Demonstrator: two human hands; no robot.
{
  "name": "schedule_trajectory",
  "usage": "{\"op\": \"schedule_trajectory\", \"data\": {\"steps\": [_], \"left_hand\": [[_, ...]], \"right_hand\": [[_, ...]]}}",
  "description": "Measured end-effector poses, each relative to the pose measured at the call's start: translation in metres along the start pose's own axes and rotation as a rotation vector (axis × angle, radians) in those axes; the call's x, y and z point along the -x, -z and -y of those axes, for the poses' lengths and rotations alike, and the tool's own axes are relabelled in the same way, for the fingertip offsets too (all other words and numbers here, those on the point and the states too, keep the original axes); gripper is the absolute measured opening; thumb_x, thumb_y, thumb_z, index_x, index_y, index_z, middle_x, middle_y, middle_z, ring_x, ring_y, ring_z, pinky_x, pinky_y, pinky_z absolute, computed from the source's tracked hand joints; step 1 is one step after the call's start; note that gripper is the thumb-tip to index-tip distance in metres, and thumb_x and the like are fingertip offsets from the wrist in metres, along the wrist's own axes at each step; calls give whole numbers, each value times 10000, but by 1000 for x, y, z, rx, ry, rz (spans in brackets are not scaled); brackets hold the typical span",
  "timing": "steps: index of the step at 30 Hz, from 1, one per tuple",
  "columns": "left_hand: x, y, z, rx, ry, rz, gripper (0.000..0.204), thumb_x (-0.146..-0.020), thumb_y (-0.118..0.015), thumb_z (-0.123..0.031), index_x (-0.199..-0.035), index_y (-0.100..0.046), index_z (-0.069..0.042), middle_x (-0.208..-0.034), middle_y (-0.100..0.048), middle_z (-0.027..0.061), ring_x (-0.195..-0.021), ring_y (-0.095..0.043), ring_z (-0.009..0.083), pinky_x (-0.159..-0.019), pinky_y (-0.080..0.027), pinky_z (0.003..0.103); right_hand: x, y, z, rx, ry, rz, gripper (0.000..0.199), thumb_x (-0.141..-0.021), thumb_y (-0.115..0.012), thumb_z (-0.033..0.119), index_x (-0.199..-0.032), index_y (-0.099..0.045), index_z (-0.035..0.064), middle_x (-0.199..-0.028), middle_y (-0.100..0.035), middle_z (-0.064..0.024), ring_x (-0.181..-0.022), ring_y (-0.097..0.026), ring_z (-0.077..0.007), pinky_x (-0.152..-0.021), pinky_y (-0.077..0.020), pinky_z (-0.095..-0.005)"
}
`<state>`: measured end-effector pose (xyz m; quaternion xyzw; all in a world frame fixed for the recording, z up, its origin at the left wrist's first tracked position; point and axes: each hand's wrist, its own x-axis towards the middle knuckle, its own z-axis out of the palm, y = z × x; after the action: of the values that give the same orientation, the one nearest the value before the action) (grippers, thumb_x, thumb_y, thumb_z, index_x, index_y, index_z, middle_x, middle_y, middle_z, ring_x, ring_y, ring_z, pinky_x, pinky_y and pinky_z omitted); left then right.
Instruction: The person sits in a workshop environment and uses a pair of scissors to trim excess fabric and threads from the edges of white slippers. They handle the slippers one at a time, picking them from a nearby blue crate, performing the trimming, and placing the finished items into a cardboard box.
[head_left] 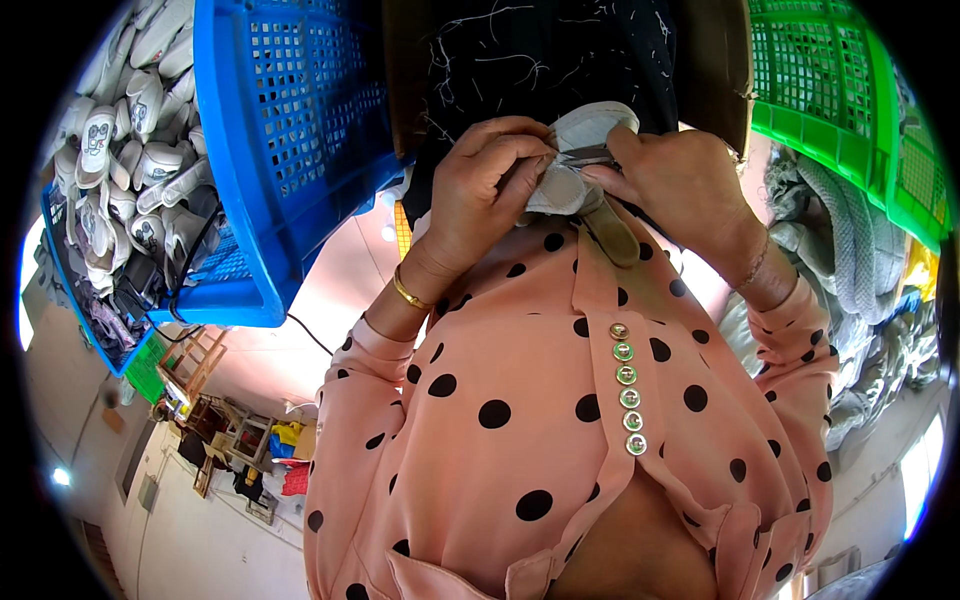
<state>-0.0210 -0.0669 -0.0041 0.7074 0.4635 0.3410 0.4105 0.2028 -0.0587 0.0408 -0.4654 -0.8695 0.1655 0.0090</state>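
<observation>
A small whitish shoe (592,124) is held above my lap, with a tan sole-like piece (612,236) pointing down toward my shirt. My left hand (490,185) pinches the shoe's left side between thumb and fingers. On the other side, my right hand (685,185) is closed, its thumb and finger near the shoe's upper. From that hand a small grey bladed tool (588,156) reaches across the shoe; it may be thread snips, but its grip is hidden by the fingers. Loose white thread ends (520,65) lie scattered on the dark cloth over my lap.
A blue plastic crate (310,120) stands close on my left, beside a heap of whitish shoes (140,150). To my right is a green plastic crate (820,100), with grey and white shoe pieces (840,240) below it. A wooden frame (195,365) stands behind on the left.
</observation>
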Motion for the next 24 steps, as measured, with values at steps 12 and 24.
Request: {"op": "schedule_trajectory", "data": {"steps": [12, 24], "left_hand": [[4, 0, -5, 46, 125, -48, 58, -936, -629, -72, -970, -632, -26, -1085, -654, 99, -937, -648, 172, -795, -516, 267], [-7, 13, -4, 92, 145, 78, 206, -900, -668, -34, -1106, -666, -20, -1097, -659, 101, -941, -667, 161, -799, -546, 260]], "right_hand": [[-4, -5, -2, -108, -77, -51, 409, -923, -606, 431, -828, -601, 33, -595, -617, -119, -538, -640, -300, -487, -494, -356], [-4, -35, -14, -313, -262, -121, 459, -877, -713, 319, -1229, -525, 93, -801, -699, -142, -692, -699, -313, -576, -543, -360]]}}
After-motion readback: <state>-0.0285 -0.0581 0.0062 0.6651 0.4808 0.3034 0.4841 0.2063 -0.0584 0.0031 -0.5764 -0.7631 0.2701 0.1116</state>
